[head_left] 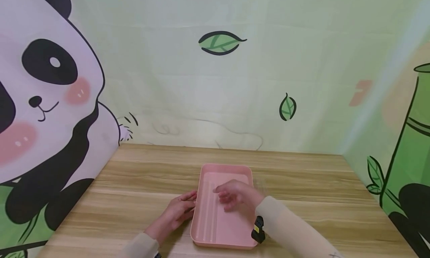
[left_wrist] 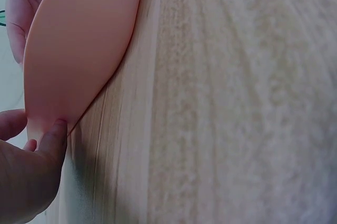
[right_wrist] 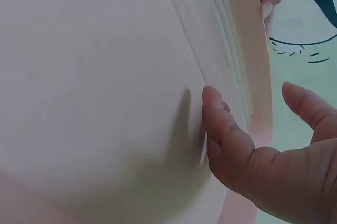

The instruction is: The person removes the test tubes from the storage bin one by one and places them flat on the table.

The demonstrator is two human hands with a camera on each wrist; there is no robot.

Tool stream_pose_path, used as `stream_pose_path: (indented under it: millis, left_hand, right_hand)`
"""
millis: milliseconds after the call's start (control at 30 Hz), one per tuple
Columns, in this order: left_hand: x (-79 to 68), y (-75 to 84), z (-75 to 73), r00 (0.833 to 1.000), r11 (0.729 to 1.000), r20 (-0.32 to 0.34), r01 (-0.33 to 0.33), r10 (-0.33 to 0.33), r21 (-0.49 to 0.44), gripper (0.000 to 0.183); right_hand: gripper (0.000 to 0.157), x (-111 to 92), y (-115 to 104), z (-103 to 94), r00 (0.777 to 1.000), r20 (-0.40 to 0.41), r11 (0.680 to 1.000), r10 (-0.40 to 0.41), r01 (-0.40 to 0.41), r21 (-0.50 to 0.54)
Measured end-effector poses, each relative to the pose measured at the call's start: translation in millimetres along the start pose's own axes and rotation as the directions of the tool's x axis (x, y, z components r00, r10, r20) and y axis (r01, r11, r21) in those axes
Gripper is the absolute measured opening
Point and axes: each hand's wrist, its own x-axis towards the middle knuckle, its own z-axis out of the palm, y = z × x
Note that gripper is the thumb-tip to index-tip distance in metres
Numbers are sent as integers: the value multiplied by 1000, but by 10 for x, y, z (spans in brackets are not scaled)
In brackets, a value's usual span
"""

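We see the pink tray [head_left: 231,232] flat on the worktop [head_left: 141,176], its long axis running away from us. A clear ribbed strip [head_left: 209,217] lies lengthwise inside, along the left wall; whether it is loose we cannot tell. It lies to the left of our right hand [head_left: 235,194], whose fingers [right_wrist: 224,124] are parted from the thumb and hold nothing, reaching over the tray to the strip's inner edge; we cannot tell if they touch it. Our left hand [head_left: 179,211] rests against the tray's outer left side, fingers loosely extended, so that wall separates it from the strip. The right fingers have the freer access.
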Motion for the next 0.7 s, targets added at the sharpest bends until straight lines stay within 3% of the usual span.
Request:
stream_pose_path:
  millis: [233,433,600,700]
  left_hand:
    - [-3,-3,7,1000,1000,-11,2,-2,5,57]
    - [5,-13,0,1000,1000,-7,3,-3,3,56]
    - [11,-9,3,1000,1000,2,-1,1,7,57]
    - [10,-5,12,1000,1000,-2,-3,3,10,56]
  right_hand:
    - [26,54,15,76,998,-28,999,49,-49,14]
    - [23,56,35,176,998,-67,1000,10,-10,2]
    - [7,12,30,258,995,-99,999,-32,29,-27]
    - [19,5,27,298,990,-136,999,-38,33,-39]
